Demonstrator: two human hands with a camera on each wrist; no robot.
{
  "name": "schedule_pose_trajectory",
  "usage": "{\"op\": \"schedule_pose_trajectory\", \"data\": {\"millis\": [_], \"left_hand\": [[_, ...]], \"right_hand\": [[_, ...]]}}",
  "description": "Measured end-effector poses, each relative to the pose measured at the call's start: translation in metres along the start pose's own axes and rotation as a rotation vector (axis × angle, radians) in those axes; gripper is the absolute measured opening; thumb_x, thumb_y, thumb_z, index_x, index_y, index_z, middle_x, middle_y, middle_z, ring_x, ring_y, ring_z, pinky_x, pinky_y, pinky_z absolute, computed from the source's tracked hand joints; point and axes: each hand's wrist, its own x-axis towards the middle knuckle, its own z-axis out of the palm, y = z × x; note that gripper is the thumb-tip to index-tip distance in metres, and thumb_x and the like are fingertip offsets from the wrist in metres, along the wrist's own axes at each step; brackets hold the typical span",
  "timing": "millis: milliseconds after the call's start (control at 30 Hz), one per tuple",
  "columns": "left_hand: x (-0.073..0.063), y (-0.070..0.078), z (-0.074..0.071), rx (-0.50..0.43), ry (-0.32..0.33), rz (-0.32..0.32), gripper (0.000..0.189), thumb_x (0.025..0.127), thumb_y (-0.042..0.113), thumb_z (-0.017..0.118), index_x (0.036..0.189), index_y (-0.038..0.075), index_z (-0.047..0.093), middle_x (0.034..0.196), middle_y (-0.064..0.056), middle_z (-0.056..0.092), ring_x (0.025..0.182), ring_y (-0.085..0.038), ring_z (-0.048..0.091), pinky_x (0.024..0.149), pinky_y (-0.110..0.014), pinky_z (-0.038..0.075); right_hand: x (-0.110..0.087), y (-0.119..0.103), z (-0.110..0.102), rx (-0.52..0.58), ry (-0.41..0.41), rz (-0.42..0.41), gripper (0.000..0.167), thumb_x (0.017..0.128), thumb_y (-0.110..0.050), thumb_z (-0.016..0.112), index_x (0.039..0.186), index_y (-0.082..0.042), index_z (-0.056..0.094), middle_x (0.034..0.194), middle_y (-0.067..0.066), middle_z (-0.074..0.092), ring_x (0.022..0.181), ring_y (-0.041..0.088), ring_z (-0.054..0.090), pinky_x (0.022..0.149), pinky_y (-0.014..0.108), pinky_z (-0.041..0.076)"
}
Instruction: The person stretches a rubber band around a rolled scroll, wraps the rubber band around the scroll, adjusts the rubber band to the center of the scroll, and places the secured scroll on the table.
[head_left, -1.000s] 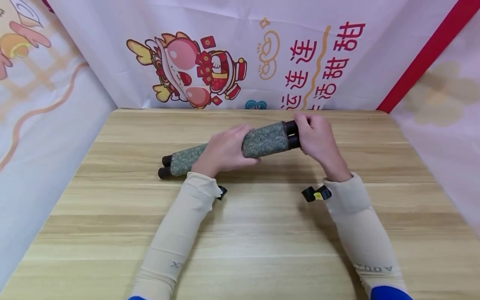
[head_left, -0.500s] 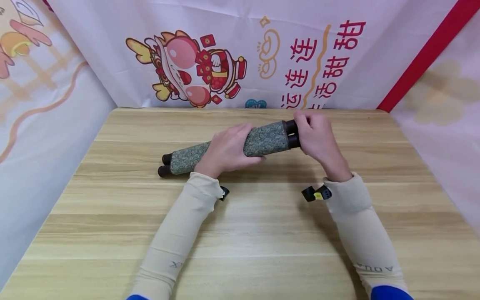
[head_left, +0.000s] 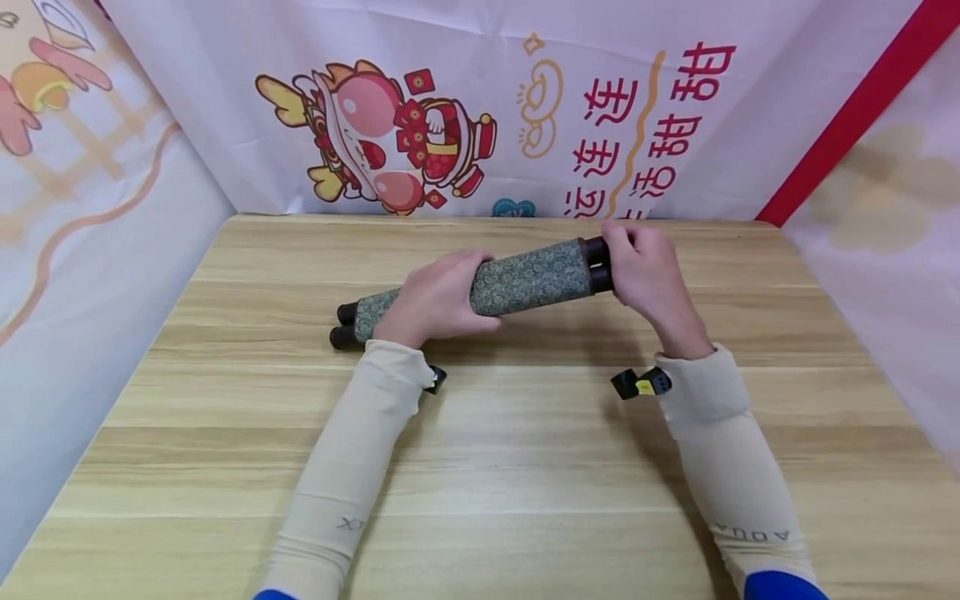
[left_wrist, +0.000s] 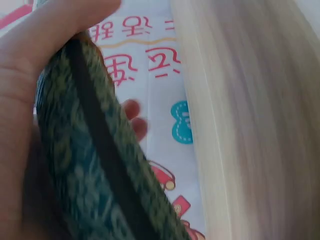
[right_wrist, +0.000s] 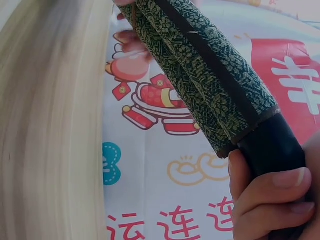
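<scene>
A rolled-up scroll (head_left: 534, 277) in green patterned fabric, with paired dark roller knobs (head_left: 342, 337) at each end, is held above the table, its right end raised higher. My left hand (head_left: 438, 296) grips it left of the middle, thumb on the near side. Curled round the dark roller ends on the right is my right hand (head_left: 647, 267). In the left wrist view a dark strip runs along the scroll (left_wrist: 75, 150). The right wrist view shows two rolls of the scroll (right_wrist: 220, 75) side by side, with fingers (right_wrist: 272, 195) wrapped round a black end.
A wood-grain table (head_left: 510, 467) lies beneath both arms. Behind its far edge hangs a white printed cloth (head_left: 465, 50) with a cartoon figure and red characters. Similar cloth walls stand at the left and right sides.
The scroll has shifted slightly to the right together with my right hand. My left hand has slid a little left along the scroll, uncovering more of its right part.
</scene>
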Motion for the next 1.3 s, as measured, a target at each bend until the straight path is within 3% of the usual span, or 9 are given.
{"op": "schedule_pose_trajectory", "data": {"millis": [167,433,567,733,867,1000,1133,1233,1300], "left_hand": [[0.004,0.01,0.005,0.018,0.062,0.05,0.094,0.079,0.06,0.083,0.153,0.013,0.049,0.152,-0.007,0.06,0.138,-0.026,0.06,0.109,-0.051,0.053],[0.002,-0.001,0.005,-0.015,-0.025,-0.009,0.094,0.079,0.049,0.088,0.156,0.012,0.047,0.155,-0.007,0.057,0.141,-0.026,0.056,0.118,-0.049,0.046],[0.001,-0.008,0.004,-0.039,-0.056,-0.025,0.09,0.077,0.05,0.089,0.15,0.012,0.051,0.144,-0.008,0.063,0.129,-0.026,0.061,0.113,-0.05,0.05],[0.0,-0.013,0.001,-0.078,-0.095,-0.016,0.092,0.078,0.052,0.089,0.15,0.011,0.049,0.143,-0.009,0.062,0.128,-0.027,0.06,0.113,-0.05,0.049],[-0.002,-0.017,-0.005,-0.114,-0.126,-0.047,0.092,0.077,0.05,0.091,0.149,0.011,0.05,0.143,-0.009,0.061,0.125,-0.027,0.059,0.112,-0.05,0.049],[-0.003,-0.019,-0.007,-0.118,-0.146,-0.041,0.087,0.079,0.048,0.091,0.147,0.01,0.053,0.141,-0.01,0.063,0.124,-0.028,0.06,0.111,-0.05,0.049],[-0.001,-0.018,-0.004,-0.052,-0.154,-0.033,0.087,0.081,0.05,0.09,0.148,0.009,0.054,0.142,-0.011,0.064,0.126,-0.029,0.061,0.113,-0.05,0.049],[0.001,-0.015,0.001,0.022,-0.163,-0.036,0.09,0.082,0.052,0.088,0.151,0.007,0.052,0.148,-0.012,0.062,0.133,-0.03,0.06,0.115,-0.051,0.048],[0.001,-0.014,0.004,0.075,-0.174,-0.041,0.091,0.083,0.053,0.087,0.153,0.008,0.051,0.15,-0.012,0.061,0.136,-0.031,0.059,0.114,-0.052,0.049]], "right_hand": [[0.0,-0.003,0.0,-0.001,0.034,-0.033,0.05,0.108,-0.044,0.043,0.087,-0.008,0.07,0.066,0.006,0.056,0.052,0.021,0.054,0.045,0.035,0.05],[0.003,0.003,-0.002,0.038,-0.038,0.012,0.049,0.108,-0.046,0.041,0.106,-0.009,0.073,0.079,0.013,0.057,0.049,0.019,0.055,0.043,0.033,0.051],[0.005,0.007,-0.002,0.038,-0.045,0.032,0.048,0.108,-0.046,0.041,0.098,-0.008,0.069,0.08,0.014,0.056,0.05,0.019,0.055,0.044,0.033,0.051],[0.008,0.011,-0.001,0.039,-0.074,0.049,0.044,0.107,-0.04,0.041,0.088,-0.007,0.063,0.069,0.01,0.057,0.044,0.021,0.054,0.042,0.035,0.048],[0.01,0.014,-0.002,-0.01,-0.107,0.079,0.048,0.108,-0.043,0.039,0.096,-0.006,0.067,0.066,0.01,0.058,0.043,0.021,0.055,0.042,0.034,0.047],[0.011,0.018,-0.002,-0.074,-0.139,0.115,0.054,0.11,-0.045,0.037,0.107,-0.003,0.071,0.081,0.016,0.063,0.049,0.022,0.061,0.048,0.033,0.052],[0.011,0.023,-0.001,-0.131,-0.179,0.139,0.055,0.11,-0.046,0.038,0.112,-0.004,0.072,0.094,0.018,0.066,0.062,0.024,0.067,0.056,0.035,0.057],[0.009,0.023,-0.001,-0.231,-0.228,0.167,0.057,0.109,-0.05,0.038,0.106,-0.004,0.071,0.089,0.016,0.065,0.07,0.025,0.063,0.061,0.036,0.055],[0.007,0.022,-0.003,-0.307,-0.269,0.184,0.059,0.108,-0.055,0.039,0.111,-0.005,0.07,0.095,0.014,0.066,0.08,0.028,0.062,0.066,0.037,0.052]]}}
